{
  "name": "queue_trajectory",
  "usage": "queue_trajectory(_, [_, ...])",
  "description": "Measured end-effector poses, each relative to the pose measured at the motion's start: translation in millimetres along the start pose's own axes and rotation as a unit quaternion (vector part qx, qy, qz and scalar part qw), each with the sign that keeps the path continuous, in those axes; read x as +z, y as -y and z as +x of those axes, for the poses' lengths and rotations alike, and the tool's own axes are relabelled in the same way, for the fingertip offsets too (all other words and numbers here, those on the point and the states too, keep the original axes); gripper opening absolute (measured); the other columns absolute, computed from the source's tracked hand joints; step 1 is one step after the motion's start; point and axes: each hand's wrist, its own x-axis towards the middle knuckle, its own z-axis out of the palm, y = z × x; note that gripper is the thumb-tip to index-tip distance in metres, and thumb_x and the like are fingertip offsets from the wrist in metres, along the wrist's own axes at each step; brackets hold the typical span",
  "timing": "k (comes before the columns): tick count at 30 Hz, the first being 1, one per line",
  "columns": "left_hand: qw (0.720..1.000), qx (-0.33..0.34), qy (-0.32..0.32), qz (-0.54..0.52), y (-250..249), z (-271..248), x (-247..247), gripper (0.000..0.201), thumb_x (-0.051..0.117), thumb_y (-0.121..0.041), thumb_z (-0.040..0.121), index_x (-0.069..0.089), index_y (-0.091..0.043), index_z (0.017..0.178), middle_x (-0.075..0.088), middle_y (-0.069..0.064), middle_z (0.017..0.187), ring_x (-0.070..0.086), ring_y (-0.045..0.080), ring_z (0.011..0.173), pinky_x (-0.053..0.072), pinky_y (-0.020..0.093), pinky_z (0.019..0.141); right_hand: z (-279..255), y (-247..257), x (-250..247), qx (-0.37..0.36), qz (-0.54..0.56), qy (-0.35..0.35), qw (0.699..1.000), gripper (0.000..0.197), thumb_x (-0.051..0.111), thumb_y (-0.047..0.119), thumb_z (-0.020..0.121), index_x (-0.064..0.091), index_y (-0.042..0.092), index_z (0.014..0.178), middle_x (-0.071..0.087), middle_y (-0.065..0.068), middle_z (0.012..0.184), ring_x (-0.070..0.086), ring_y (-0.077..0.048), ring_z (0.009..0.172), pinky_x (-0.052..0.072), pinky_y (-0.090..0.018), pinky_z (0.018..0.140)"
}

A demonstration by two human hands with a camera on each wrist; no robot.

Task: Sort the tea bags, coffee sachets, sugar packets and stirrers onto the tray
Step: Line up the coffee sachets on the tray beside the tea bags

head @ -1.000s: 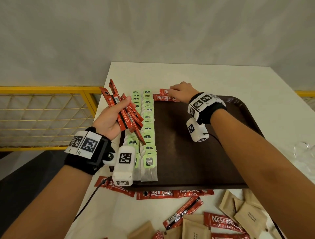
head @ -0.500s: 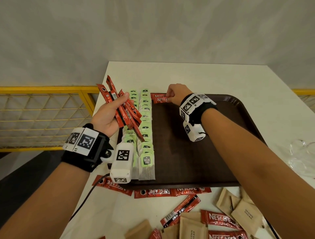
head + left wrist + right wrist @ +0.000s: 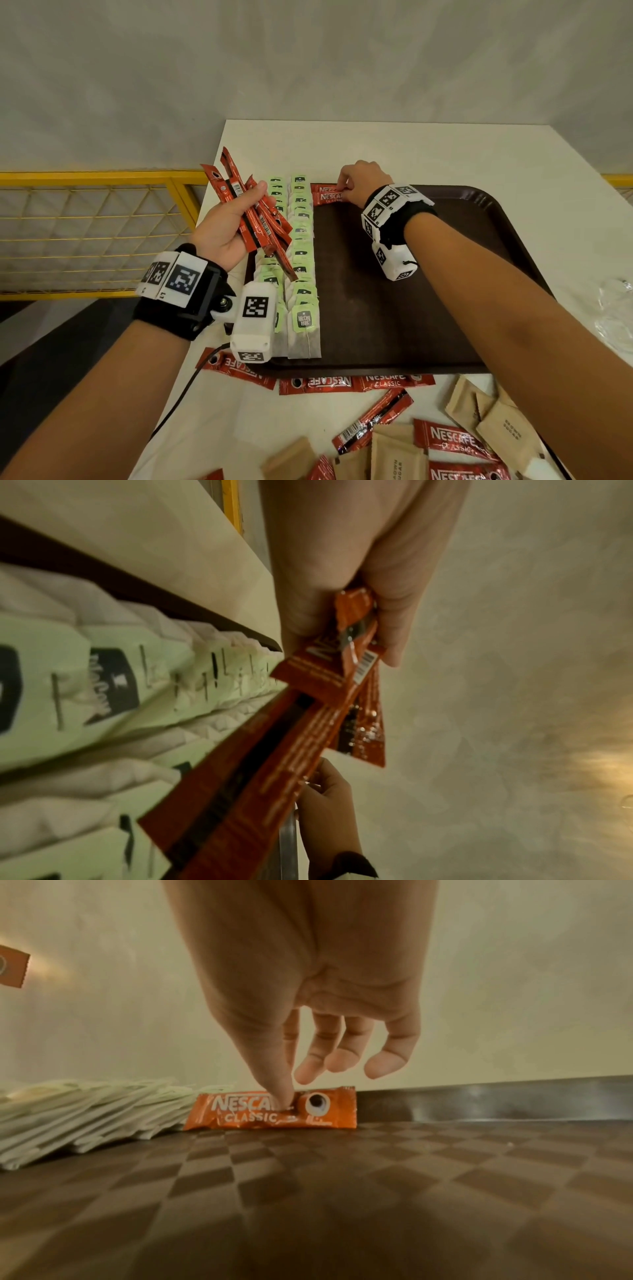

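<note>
My left hand (image 3: 239, 219) is raised over the tray's left edge and grips a fanned bundle of red coffee sachets (image 3: 236, 192), which shows close up in the left wrist view (image 3: 308, 718). Two rows of green-tagged tea bags (image 3: 301, 246) line the left side of the dark brown tray (image 3: 411, 291). At the tray's far edge my right hand (image 3: 356, 181) reaches down to two coffee sachets (image 3: 329, 198) lying beside the tea bags. In the right wrist view the thumb and forefinger (image 3: 284, 1091) pinch the top edge of a sachet (image 3: 246, 1115). The other fingers hang curled above it.
More coffee sachets (image 3: 356, 382) and brown sugar packets (image 3: 496, 421) lie loose on the white table (image 3: 376, 147) in front of the tray. Clear plastic wrap (image 3: 616, 308) sits at the right edge. A yellow railing (image 3: 102, 222) runs beyond the table's left side.
My right hand has shifted a little left along the tray's far edge, bringing the sachets up against the tea bag row. The left hand still holds its bundle in about the same place.
</note>
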Motion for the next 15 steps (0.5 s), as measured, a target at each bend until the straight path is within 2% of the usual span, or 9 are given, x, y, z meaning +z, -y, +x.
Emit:
queue_trajectory(7, [1.000, -0.004, 0.001, 0.005, 0.9, 0.3, 0.3, 0.008, 0.058, -0.016, 0.090, 0.059, -0.015, 0.082, 0.067, -0.003, 0.061, 0.066, 0.007, 0.058, 0.057, 0.025, 0.056, 1.2, 0.9, -0.9, 0.008, 0.012, 0.007, 1.000, 0.015, 0.058, 0.014, 0.088, 0.063, 0.016, 0.102, 0.057, -0.007, 0.115, 0.051, -0.026, 0.111, 0.045, -0.041, 0.093])
queue_trajectory(15, [1.000, -0.006, 0.006, 0.008, 1.2, 2.2, -1.1, 0.007, 0.059, -0.017, 0.089, 0.059, -0.016, 0.083, 0.067, -0.003, 0.062, 0.066, 0.007, 0.061, 0.057, 0.027, 0.064, 1.4, 0.6, 1.0, 0.014, 0.032, 0.011, 0.999, 0.014, 0.059, 0.018, 0.087, 0.061, 0.013, 0.099, 0.061, -0.006, 0.112, 0.055, -0.024, 0.106, 0.048, -0.039, 0.090])
